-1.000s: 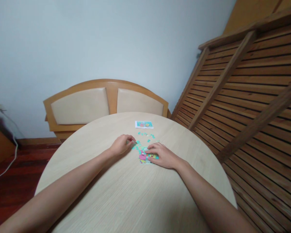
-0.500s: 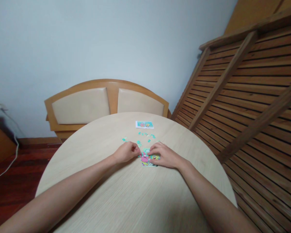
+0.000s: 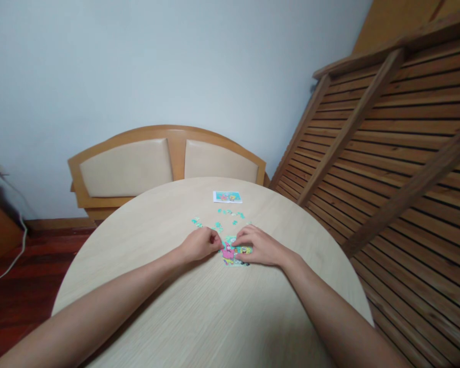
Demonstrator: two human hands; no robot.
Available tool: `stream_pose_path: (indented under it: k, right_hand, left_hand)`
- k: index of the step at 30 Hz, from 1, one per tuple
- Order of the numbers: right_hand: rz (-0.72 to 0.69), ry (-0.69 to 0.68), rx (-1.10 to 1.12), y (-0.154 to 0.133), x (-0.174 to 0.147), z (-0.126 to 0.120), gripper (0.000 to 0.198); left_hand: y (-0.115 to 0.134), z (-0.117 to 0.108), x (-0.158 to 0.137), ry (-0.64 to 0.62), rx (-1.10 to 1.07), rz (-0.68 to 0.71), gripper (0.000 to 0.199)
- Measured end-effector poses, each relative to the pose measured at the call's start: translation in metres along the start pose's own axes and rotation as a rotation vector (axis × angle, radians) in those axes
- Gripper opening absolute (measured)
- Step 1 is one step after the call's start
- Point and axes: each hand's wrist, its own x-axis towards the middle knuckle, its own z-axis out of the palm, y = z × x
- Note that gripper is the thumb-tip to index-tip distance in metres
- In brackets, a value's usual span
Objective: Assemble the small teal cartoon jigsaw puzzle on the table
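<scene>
Puzzle [image 3: 228,252], part-assembled, lies on the round desk [image 3: 214,317] between the two hands, showing a pink figure and a yellow one. Picture card [image 3: 227,197] beyond it carries similar figures; any lettering is too small to read from here. Left hand [image 3: 201,244]: grip pressed together at the puzzle's left edge; I cannot tell whether it pinches anything. Right hand [image 3: 259,245]: grip spread over the puzzle's right side. Loose turquoise pieces [image 3: 218,225] lie between card and puzzle.
</scene>
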Motion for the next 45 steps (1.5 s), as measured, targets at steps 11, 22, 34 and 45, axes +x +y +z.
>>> stream_pose_path:
  k: [11,22,34,45]
  right_hand:
    - [0.000,-0.006,0.012,0.000,0.001,0.000,0.032]
    - [-0.014,0.013,0.042,-0.003,0.001,-0.001,0.028]
    - [0.138,0.215,-0.028,0.028,-0.003,0.008,0.027]
    - [0.304,0.230,-0.103,0.036,-0.005,0.013,0.039]
  left_hand:
    - [0.004,-0.001,-0.003,-0.013,0.041,0.028,0.017]
    - [-0.003,-0.007,0.000,0.124,0.138,0.065,0.016]
    - [-0.032,0.001,0.013,0.198,0.318,0.284,0.037]
    - [-0.033,0.001,0.012,0.191,0.276,0.242,0.033]
